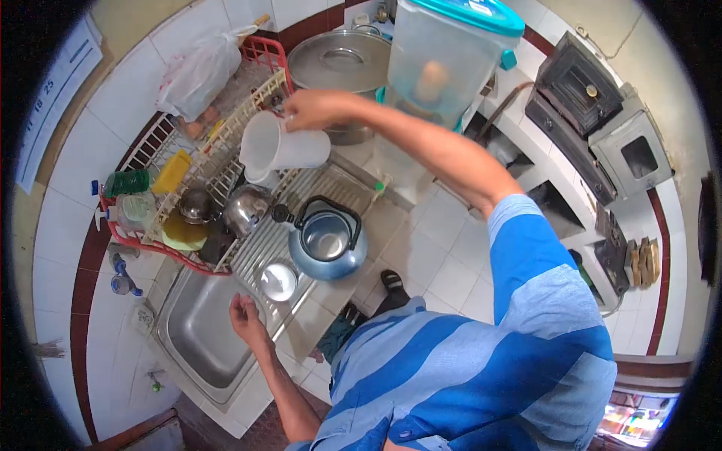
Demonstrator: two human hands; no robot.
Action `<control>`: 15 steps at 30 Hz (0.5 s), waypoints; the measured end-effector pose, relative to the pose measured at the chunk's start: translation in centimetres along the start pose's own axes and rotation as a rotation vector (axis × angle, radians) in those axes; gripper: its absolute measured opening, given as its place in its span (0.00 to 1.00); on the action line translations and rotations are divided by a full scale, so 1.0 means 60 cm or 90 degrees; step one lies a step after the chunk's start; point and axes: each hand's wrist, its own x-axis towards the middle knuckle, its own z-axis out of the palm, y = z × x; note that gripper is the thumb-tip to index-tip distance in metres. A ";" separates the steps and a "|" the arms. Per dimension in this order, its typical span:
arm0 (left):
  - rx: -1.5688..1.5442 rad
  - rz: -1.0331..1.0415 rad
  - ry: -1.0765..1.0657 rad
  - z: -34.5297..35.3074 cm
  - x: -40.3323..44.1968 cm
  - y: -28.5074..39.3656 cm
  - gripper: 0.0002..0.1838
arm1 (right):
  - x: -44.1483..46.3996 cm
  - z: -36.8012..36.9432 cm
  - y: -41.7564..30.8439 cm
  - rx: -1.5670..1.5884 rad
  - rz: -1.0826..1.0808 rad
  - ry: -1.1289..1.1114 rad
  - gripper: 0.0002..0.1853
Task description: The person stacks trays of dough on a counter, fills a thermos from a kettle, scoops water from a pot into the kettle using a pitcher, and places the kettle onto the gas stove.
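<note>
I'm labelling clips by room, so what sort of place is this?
Most likely a home kitchen: there is a steel sink with a ribbed drainboard, a crowded dish rack beside it, and a large lidded pot.

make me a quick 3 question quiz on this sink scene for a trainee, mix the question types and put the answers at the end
1. Multiple choice: what does the person's right hand hold?
a) a green plastic bottle
b) a translucent white plastic pitcher
c) a round silver metal lid

2. True or false: the person's left hand is gripping a yellow rectangular sponge.

3. Fill in the blank: the rounded blue metal kettle on the ribbed metal drainboard has a handle coloured ____.

Key: 1 b; 2 false; 3 black
</note>
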 end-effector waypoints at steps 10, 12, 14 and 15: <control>-0.111 0.157 -0.211 0.171 0.073 0.220 0.22 | -0.373 -0.060 -0.085 0.520 0.017 0.132 0.14; -0.107 0.187 -0.242 0.230 0.069 0.281 0.22 | -0.428 -0.027 -0.063 0.497 0.045 0.093 0.16; -0.098 0.215 -0.270 0.295 0.081 0.322 0.22 | -0.470 0.018 -0.041 0.420 0.054 0.083 0.18; -0.086 0.218 -0.328 0.329 0.093 0.340 0.22 | -0.493 0.047 -0.017 0.354 0.084 0.031 0.19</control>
